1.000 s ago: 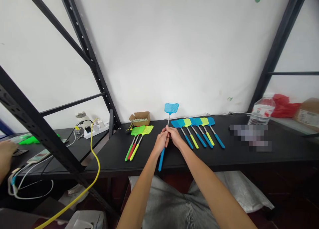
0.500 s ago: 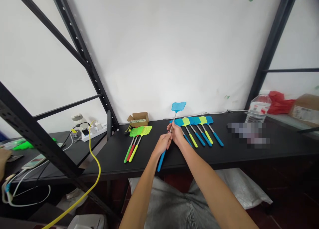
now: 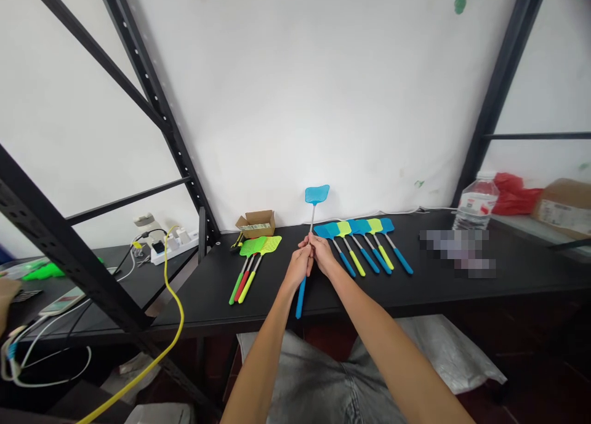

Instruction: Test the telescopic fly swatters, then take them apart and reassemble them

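Both hands are closed around the metal shaft of a blue fly swatter [image 3: 317,194], its head raised and its blue handle pointing down toward me. My left hand [image 3: 299,266] grips lower, just above the handle. My right hand [image 3: 319,250] is closed right above and beside it, fingers partly hidden. To the right, a row of several blue and yellow-green fly swatters [image 3: 362,255] lies with heads overlapping. On the left lie fly swatters with green, red and yellow handles [image 3: 244,284], their green and yellow-green heads overlapping.
A small open cardboard box [image 3: 257,224] stands against the wall on the black shelf [image 3: 207,301]. A water bottle [image 3: 477,204], red plastic bag [image 3: 514,194] and carton [image 3: 566,207] are at the right. A yellow cable [image 3: 179,313] hangs by the power strip [image 3: 178,247] on the left.
The held swatter's head has moved left and the swatter stands more upright. My right hand has come down and left, closer to my left hand.
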The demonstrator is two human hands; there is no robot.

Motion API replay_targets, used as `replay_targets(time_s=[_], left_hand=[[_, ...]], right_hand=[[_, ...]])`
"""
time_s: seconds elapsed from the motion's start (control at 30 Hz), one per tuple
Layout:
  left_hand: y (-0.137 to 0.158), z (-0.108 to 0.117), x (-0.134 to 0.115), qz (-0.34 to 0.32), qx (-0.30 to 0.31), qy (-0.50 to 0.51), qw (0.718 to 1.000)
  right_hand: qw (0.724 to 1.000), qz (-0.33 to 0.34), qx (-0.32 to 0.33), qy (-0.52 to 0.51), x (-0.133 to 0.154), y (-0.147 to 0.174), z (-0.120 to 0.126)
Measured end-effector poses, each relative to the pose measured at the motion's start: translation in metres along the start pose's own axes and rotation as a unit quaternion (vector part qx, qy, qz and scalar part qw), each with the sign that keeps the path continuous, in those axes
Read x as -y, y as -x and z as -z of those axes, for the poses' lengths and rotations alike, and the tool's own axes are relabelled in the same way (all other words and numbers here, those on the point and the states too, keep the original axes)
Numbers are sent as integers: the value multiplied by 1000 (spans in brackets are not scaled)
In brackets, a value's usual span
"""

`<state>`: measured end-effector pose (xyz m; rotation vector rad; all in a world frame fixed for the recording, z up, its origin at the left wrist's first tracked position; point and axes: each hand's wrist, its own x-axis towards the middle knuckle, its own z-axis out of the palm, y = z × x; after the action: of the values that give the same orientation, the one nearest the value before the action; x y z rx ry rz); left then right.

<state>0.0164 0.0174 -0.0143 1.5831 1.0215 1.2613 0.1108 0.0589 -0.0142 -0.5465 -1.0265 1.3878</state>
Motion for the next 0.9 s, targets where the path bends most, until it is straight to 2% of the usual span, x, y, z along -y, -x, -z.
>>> replay_targets(time_s=[0.1,0.2,0.3,0.47,0.53,0.9], left_hand=[[4,-3,-6,2,42,-19,999],[7,-4,-9,3,61,-22,998],[8,-3,-8,1,56,-11,998],[8,1,-6,-24,-14,-5,1000],[8,1,-7,-31,-25,-8,999],[18,-2,-8,-10,10,-19,1000]], right_hand=[[997,20,-69,-41,-3,-8,5],[994,25,-94,-44,-5,-12,9],[996,22,-75,-31,-4,-9,8],[998,-18,51,43,-2,4,-2],[996,-28,73,45,0,8,-6],[1000,5,24,3,1,-1,-7]])
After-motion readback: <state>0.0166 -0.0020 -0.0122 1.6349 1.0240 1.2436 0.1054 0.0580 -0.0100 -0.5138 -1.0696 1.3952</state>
